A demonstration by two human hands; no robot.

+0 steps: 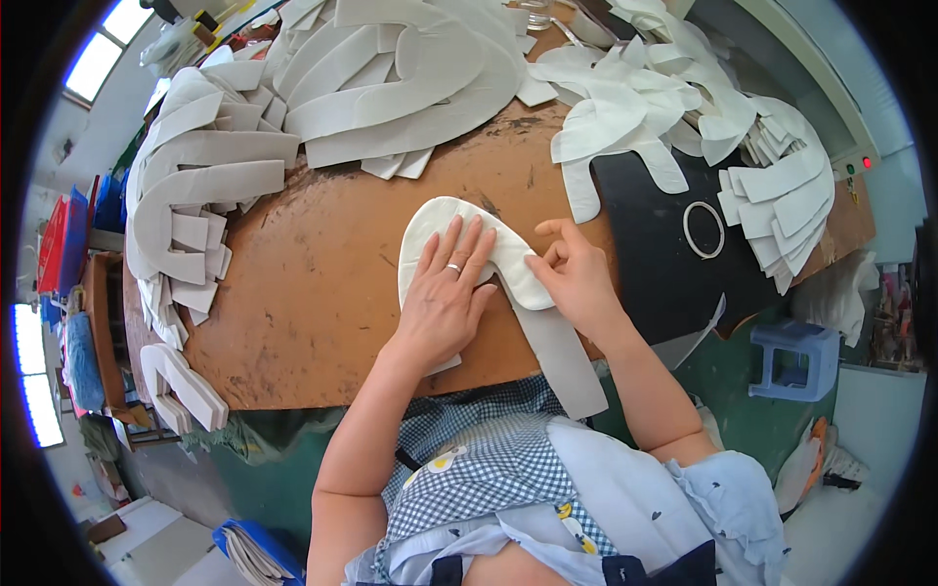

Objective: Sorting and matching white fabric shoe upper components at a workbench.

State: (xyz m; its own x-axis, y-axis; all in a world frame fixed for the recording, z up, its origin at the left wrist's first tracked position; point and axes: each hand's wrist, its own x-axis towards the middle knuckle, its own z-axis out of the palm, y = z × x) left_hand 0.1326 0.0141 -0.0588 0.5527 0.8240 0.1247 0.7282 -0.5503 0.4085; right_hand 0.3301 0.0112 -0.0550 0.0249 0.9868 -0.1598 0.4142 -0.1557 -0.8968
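A cream, curved padded piece (422,232) lies on the brown table in front of me, over a greyish-white U-shaped piece (562,361) whose long leg reaches past the near edge. My left hand (440,298) rests flat on the cream piece with fingers stretched out, a ring on one of them. At the right end of that same piece, my right hand (576,278) pinches its edge between thumb and fingers. The other leg of the greyish-white piece is mostly covered by my left hand and arm.
Stacks of greyish-white U-shaped pieces (215,151) line the left and a larger pile (391,88) the back. Cream pieces (625,107) heap at back right, beside a black mat (650,264) bearing a white ring (688,230). A blue stool (796,361) stands right.
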